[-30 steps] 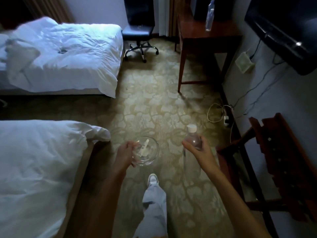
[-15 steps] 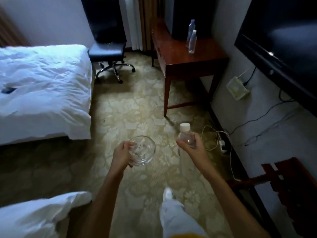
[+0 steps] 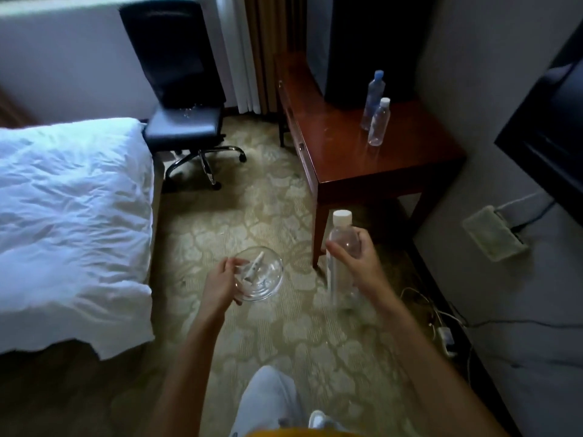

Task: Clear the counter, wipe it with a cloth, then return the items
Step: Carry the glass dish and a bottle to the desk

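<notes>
My left hand (image 3: 220, 283) grips the near rim of a clear glass bowl (image 3: 263, 274) that holds a small white object. My right hand (image 3: 362, 261) is wrapped round a clear plastic bottle with a white cap (image 3: 342, 238), held upright. Both are carried over the carpet, just short of the dark wooden desk (image 3: 372, 159) ahead on the right. Two more clear bottles stand on that desk: one with a blue cap (image 3: 373, 97) and one with a white cap (image 3: 380, 121).
A bed with a white duvet (image 3: 69, 222) fills the left. A black office chair (image 3: 179, 118) stands beyond it. A wall-mounted TV (image 3: 555, 127) hangs on the right, with cables and a power strip (image 3: 443, 337) on the floor below. My leg and shoe (image 3: 271, 405) show at the bottom.
I have walked forward along the carpet; the desk and its bottles are much closer and the nearer bed has dropped out of view. Both hands keep their hold on bowl and bottle.
</notes>
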{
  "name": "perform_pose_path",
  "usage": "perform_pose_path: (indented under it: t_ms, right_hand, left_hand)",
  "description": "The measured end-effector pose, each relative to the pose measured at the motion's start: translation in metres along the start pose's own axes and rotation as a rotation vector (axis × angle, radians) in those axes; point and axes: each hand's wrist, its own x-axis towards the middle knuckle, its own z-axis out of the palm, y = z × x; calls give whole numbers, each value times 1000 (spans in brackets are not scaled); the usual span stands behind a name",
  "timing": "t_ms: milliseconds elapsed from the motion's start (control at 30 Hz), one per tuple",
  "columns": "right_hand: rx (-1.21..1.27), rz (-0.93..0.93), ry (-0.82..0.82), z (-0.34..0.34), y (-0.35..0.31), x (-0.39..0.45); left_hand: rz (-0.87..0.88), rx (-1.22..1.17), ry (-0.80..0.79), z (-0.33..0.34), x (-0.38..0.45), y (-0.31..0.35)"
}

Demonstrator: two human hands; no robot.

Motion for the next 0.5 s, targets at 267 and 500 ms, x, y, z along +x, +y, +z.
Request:
perform_pose_path:
  t_ms: [267, 500]
  right_hand:
    - [-24, 61, 154, 49, -3, 202]
    - [-25, 19, 326, 46, -63, 343]
  left_hand:
    - [-4, 89, -145, 38, 224, 76]
    - [127, 168, -329, 93, 395, 204]
